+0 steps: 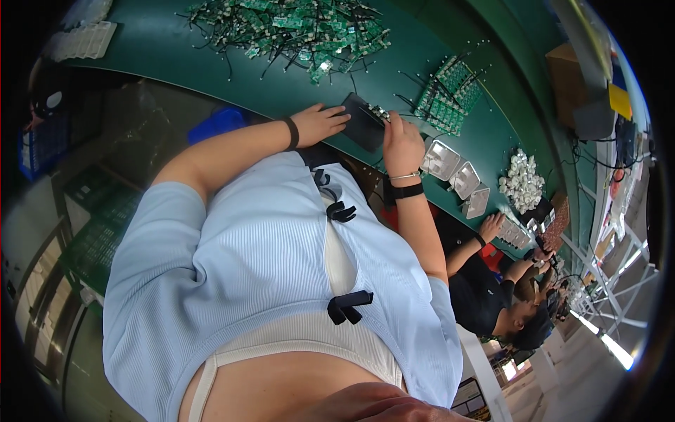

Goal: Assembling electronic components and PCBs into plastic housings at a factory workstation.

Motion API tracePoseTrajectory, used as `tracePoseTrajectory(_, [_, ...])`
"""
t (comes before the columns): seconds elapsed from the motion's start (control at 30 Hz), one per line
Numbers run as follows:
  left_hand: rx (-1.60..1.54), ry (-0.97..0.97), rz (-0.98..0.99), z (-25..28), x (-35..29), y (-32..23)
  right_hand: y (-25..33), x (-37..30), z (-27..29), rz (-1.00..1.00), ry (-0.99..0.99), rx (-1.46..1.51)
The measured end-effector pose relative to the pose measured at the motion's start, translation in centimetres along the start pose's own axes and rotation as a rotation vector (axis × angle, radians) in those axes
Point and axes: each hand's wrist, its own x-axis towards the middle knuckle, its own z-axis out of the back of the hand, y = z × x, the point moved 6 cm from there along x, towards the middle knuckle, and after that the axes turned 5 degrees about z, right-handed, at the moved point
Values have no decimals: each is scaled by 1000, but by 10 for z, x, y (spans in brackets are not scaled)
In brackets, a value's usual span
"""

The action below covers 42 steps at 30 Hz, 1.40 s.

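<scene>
My left hand [322, 125] lies with its fingers stretched out at the left edge of a black mat [363, 131] on the green bench. Nothing shows in its grip. My right hand [403, 145] is closed in a pinch at the mat's right side, fingertips on the end of a small circuit board [378, 111]. That board sits over the mat's far right part; its details are too small to make out. Just beyond my right hand is a panel of green circuit boards [448, 96] with black wires sticking out.
A big heap of green boards with black leads [302, 32] covers the far bench [158, 53]. To the right stand open clear cases [441, 160] and a pile of white parts [522, 181]. A co-worker [485, 295] sits along the right. A blue bin [216, 124] is below the bench edge.
</scene>
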Motion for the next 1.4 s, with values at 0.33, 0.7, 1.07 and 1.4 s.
tracePoseTrajectory(0.33, [25, -84, -15, -13, -4, -3, 6, 14, -5, 68, 180, -33])
tracePoseTrajectory(0.7, [146, -43, -11, -19, -4, -6, -33, 74, -29, 224, 232, -18])
tracePoseTrajectory(1.07, [-2, 112, -71, 6, 0, 2, -110, 123, -40, 64, 299, 203])
tracePoseTrajectory(1.4, [-1817, -185, 20, 121, 28, 47, -57, 67, 60, -316, 20, 792])
